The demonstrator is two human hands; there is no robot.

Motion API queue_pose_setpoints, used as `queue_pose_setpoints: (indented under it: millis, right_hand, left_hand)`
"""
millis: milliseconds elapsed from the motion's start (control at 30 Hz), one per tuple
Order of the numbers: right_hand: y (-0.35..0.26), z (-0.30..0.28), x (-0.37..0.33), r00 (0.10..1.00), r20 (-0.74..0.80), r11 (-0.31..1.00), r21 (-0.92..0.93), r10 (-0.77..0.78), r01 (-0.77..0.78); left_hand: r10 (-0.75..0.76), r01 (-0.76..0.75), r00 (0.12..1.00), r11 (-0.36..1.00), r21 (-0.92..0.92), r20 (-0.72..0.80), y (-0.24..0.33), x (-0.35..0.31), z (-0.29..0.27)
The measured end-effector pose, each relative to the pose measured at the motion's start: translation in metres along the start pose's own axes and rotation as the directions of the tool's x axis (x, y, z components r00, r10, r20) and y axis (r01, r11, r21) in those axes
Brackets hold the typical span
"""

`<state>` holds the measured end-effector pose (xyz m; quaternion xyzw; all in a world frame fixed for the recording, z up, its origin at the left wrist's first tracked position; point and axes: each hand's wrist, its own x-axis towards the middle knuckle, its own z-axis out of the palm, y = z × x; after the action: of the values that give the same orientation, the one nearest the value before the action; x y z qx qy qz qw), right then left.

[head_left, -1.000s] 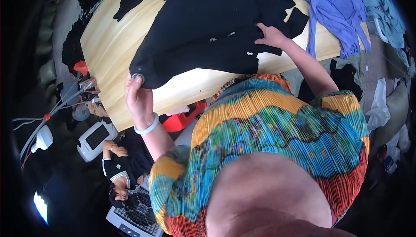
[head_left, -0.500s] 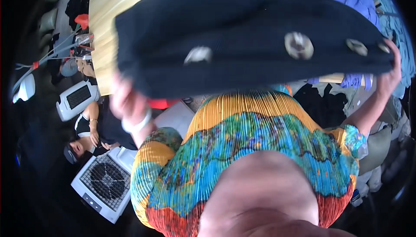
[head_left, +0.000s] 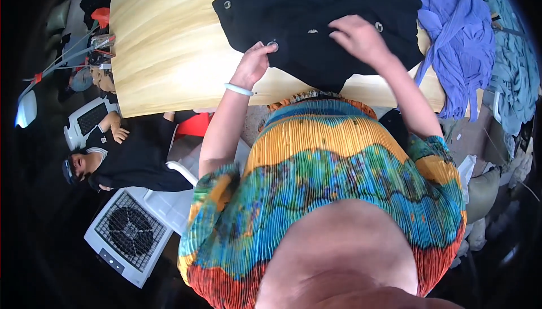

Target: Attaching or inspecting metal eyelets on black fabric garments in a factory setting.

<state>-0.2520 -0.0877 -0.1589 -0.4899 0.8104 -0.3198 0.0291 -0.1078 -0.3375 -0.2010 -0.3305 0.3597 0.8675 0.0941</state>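
A black garment [head_left: 322, 9] lies spread on the wooden table, with several round, shiny pale-rimmed buttons or rings on it. At its near left edge my left hand [head_left: 253, 66] pinches the cloth beside one of these round pieces [head_left: 272, 46]. A pale bangle [head_left: 239, 89] circles my left wrist. Over the middle of the garment is my right hand [head_left: 361, 39], fingers slightly bent with a gap between thumb and forefinger, and nothing in them. Another round piece [head_left: 379, 26] shows just beside it.
The wooden table [head_left: 164, 43] extends to the left. Purple fabric [head_left: 457, 38] is heaped at its right end, with grey-blue cloth [head_left: 514, 66] beyond. A person in dark clothes [head_left: 141, 156] is at the left, near a white fan unit [head_left: 130, 230].
The black garment, held up and stretched between both hands earlier, now rests on the table. My right hand has let go of its end and moved left; my left hand has moved right.
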Motion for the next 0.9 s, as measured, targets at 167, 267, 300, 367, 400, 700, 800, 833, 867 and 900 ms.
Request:
queue_pose_setpoints:
  millis: [167, 267, 300, 367, 400, 700, 800, 833, 867, 900]
  right_hand:
    - [-0.035, 0.029, 0.009, 0.988, 0.139, 0.989, -0.139, 0.071, -0.051]
    - [-0.039, 0.031, -0.005, 0.98, 0.167, 0.981, -0.175, 0.113, -0.083]
    - [-0.04, 0.031, -0.009, 0.982, 0.149, 0.984, -0.149, 0.116, -0.094]
    - [-0.041, 0.034, -0.013, 0.987, 0.113, 0.986, -0.134, 0.11, -0.094]
    - [-0.041, 0.037, -0.013, 0.988, 0.1, 0.987, -0.119, 0.117, -0.105]
    - [-0.041, 0.048, -0.011, 0.976, 0.05, 0.971, -0.119, 0.213, -0.206]
    - [-0.042, 0.046, -0.008, 0.972, 0.019, 0.972, -0.044, 0.233, -0.232]
    - [-0.042, 0.045, -0.007, 0.961, -0.013, 0.96, 0.029, 0.278, -0.277]
    - [-0.043, 0.043, -0.005, 0.942, -0.025, 0.939, 0.096, 0.334, -0.33]
    - [-0.042, 0.042, -0.003, 0.94, -0.066, 0.939, 0.111, 0.335, -0.326]
  left_hand:
    - [-0.018, 0.021, 0.999, 0.998, 0.066, -0.034, 0.002, -0.008, 0.003]
    - [0.609, -0.105, 0.788, 0.281, 0.954, -0.093, -0.005, -0.009, 0.018]
    - [0.739, -0.266, 0.663, 0.079, 0.961, 0.122, -0.005, -0.004, 0.026]
    - [0.728, -0.427, 0.519, -0.234, 0.873, 0.448, -0.001, 0.01, 0.044]
    - [0.645, -0.466, 0.55, -0.291, 0.836, 0.531, 0.001, 0.018, 0.054]
    - [0.295, -0.476, 0.792, -0.25, 0.843, 0.534, 0.002, 0.054, 0.082]
    - [0.252, -0.433, 0.877, 0.049, 0.9, 0.409, 0.007, 0.058, 0.077]
    - [0.226, -0.486, 0.864, 0.145, 0.862, 0.449, 0.008, 0.059, 0.076]
    - [0.245, -0.5, 0.854, 0.138, 0.855, 0.46, 0.009, 0.059, 0.076]
    - [0.209, -0.48, 0.876, 0.271, 0.834, 0.436, 0.009, 0.058, 0.076]
